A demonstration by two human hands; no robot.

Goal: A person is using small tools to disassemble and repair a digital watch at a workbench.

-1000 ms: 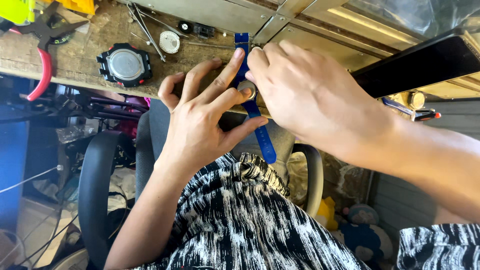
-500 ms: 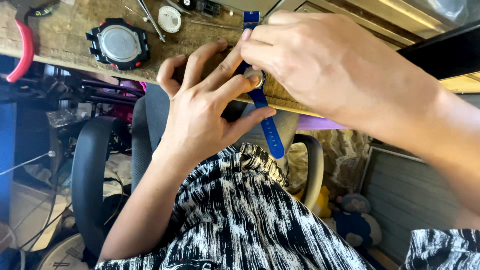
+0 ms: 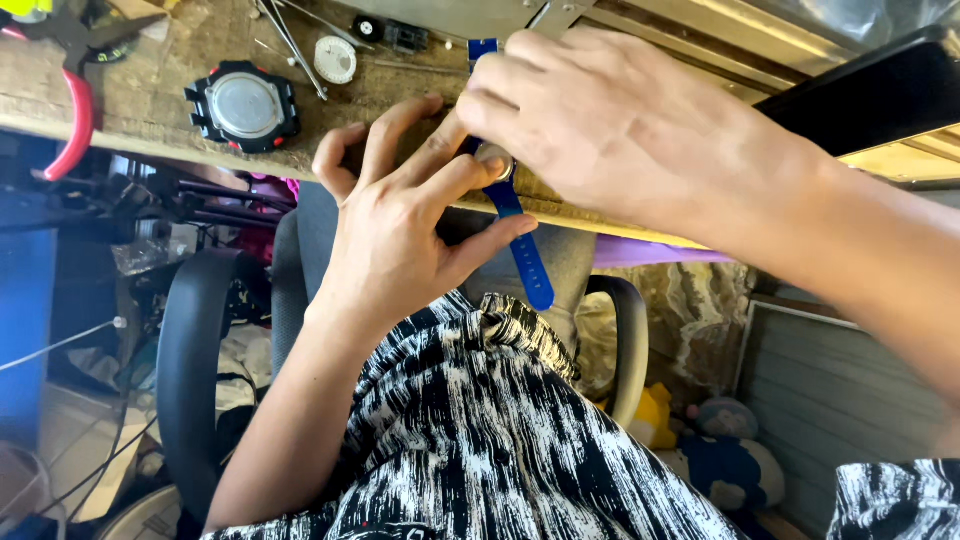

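Worn wooden bench (image 3: 150, 95), scratched and stained, runs across the top of the view; its front edge is the landmark here. Blue-strapped watch (image 3: 505, 195) sits right at that edge, one strap end hanging below it, the other reaching up onto the bench top. Left hand (image 3: 400, 220) curled around the watch from below, thumb against the lower strap, fingers narrow and pressed to the case. Right hand (image 3: 610, 130) closed down over the watch from above, fingertips pinching at the case; what sits between them cannot be made out. On the bench, well left of the watch: black watch case (image 3: 242, 106) without straps, a small white disc (image 3: 335, 60), thin metal tools (image 3: 290, 45), red-handled pliers (image 3: 70, 110) at the far left. Below the edge: black office chair (image 3: 200, 350), tangled cables, black-and-white patterned clothing (image 3: 480, 440), soft toys (image 3: 700, 450) on the floor.
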